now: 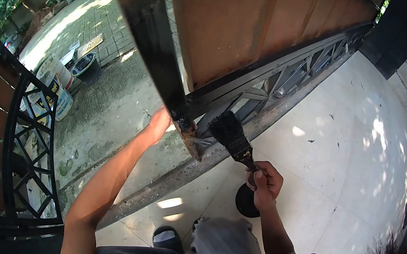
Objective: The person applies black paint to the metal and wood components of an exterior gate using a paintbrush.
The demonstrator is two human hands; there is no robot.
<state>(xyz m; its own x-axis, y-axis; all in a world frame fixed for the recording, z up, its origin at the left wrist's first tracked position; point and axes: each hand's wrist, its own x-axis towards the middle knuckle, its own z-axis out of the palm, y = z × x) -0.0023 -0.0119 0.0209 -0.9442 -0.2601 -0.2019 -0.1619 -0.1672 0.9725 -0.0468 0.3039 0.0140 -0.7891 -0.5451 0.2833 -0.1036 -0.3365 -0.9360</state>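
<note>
My right hand (pixel 266 186) is closed round the handle of a wide paintbrush (pixel 231 138), its bristles black with paint and pointing up and left. The bristles are close to the lower corner of a metal gate (pixel 239 87), which has brown panels and a dark lattice along its bottom. My left hand (pixel 161 123) grips the gate's dark end post (pixel 155 55) low down, its fingers mostly hidden behind the post. Below my right hand, a round black container (pixel 246 202) is on the tiled floor, partly covered by the hand and wrist.
Another gate leaf (pixel 25 132) stands at the left. Beyond it are paint buckets (pixel 53 91) and a black bucket (pixel 86 68) on the paving. A raised concrete sill (pixel 159 183) runs under the gate. Pale floor tiles (pixel 334 155) spread to the right.
</note>
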